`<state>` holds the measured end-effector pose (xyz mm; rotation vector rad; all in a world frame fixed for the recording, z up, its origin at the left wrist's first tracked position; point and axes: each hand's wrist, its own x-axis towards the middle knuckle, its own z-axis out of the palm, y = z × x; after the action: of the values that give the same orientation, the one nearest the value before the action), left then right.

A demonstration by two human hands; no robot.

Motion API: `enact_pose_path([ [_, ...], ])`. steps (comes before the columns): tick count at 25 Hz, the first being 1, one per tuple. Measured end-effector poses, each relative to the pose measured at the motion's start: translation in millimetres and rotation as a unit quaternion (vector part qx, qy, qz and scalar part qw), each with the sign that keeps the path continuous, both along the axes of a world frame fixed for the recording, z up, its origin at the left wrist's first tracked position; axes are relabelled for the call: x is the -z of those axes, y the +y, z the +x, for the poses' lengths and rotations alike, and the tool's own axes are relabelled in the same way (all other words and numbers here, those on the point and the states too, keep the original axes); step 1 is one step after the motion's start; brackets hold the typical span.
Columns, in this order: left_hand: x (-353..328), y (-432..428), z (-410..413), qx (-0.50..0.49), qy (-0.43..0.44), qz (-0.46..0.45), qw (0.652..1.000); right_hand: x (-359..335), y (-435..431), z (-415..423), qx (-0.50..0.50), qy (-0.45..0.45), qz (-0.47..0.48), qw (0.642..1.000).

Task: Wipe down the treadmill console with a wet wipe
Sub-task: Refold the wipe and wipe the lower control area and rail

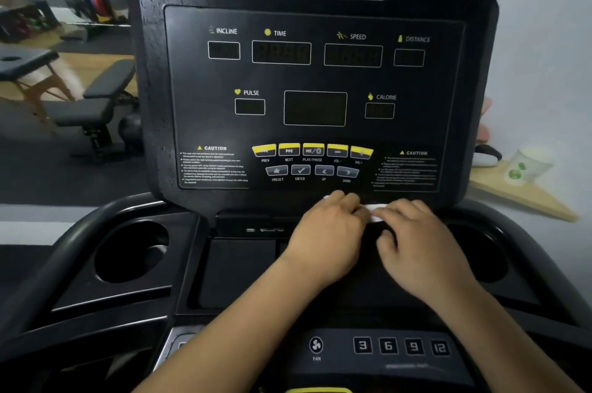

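The black treadmill console [198,78] fills the middle of the head view, with dark display windows and yellow buttons [312,150]. A white wet wipe [375,211] lies at the lower edge of the console panel, mostly hidden by fingers. My left hand [326,239] and my right hand [419,245] sit side by side over the tray below the panel. The fingers of both hands press on the wipe, one hand at each end.
A round cup holder [131,251] sits in the tray at the left, another at the right [490,251]. Speed keys [400,346] and a fan key [316,346] lie near me. A weight bench [96,104] stands at the left, a wooden shelf [519,197] at the right.
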<state>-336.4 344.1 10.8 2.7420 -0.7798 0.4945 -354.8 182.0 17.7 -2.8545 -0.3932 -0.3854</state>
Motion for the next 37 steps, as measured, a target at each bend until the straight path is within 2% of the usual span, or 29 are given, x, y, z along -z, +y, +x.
enact_pose_path([
  [6, 10.4, 103.2, -28.1, -0.086, -0.064, 0.031, 0.994, 1.3, 89.9, -2.8, -0.133, 0.025, 0.012, 0.991],
  [10, 11.8, 158.8, -32.1, -0.131, -0.043, -0.035, 0.99, 6.0, 145.8, 7.6, -0.188, 0.011, 0.058, 0.98],
  [13, 14.1, 178.8, -45.4, -0.16, -0.037, -0.026, 0.986, 9.2, 168.1, 14.8, -0.2, 0.011, 0.089, 0.976],
  [16, 16.7, 173.5, -64.7, -0.167, -0.007, -0.112, 0.98, 10.3, 163.7, 18.2, -0.207, -0.015, 0.1, 0.973],
  [20, 16.8, 167.9, -69.1, -0.177, 0.046, -0.243, 0.953, 4.4, 167.9, 23.8, -0.205, -0.032, 0.121, 0.971],
  [22, 10.7, 169.8, -70.4, -0.156, 0.115, -0.311, 0.93, -0.7, 173.6, 19.1, -0.224, -0.025, 0.194, 0.955],
  [24, -1.9, 173.0, -74.6, -0.11, 0.198, -0.417, 0.88, -9.0, 176.2, 11.2, -0.244, 0.017, 0.299, 0.922],
  [25, -7.4, 175.3, -75.9, -0.11, 0.202, -0.46, 0.857, -13.3, 176.5, 8.9, -0.24, 0.061, 0.352, 0.903],
  [28, -13.3, 180.6, -73.5, -0.176, 0.139, -0.502, 0.835, -19.1, 179.5, 7.9, -0.206, 0.213, 0.479, 0.826],
  [29, -14.3, 181.8, -73.6, -0.189, 0.138, -0.517, 0.823, -19.0, 180.4, 7.2, -0.2, 0.238, 0.494, 0.812],
  [32, -13.6, 186.6, -75.5, -0.14, 0.19, -0.588, 0.774, -18.6, 178.9, 4.5, -0.178, 0.273, 0.5, 0.802],
  [35, -13.6, 189.6, -80.9, -0.142, 0.24, -0.595, 0.754, -21.4, 172.5, -3.1, -0.147, 0.348, 0.567, 0.732],
  [36, -11.6, 190.0, -82.7, -0.145, 0.26, -0.598, 0.744, -20.8, 173.1, -7.5, -0.149, 0.351, 0.546, 0.746],
  [37, -8.0, 190.2, -84.5, -0.152, 0.274, -0.592, 0.742, -15.0, 173.1, -11.3, -0.152, 0.326, 0.483, 0.798],
])
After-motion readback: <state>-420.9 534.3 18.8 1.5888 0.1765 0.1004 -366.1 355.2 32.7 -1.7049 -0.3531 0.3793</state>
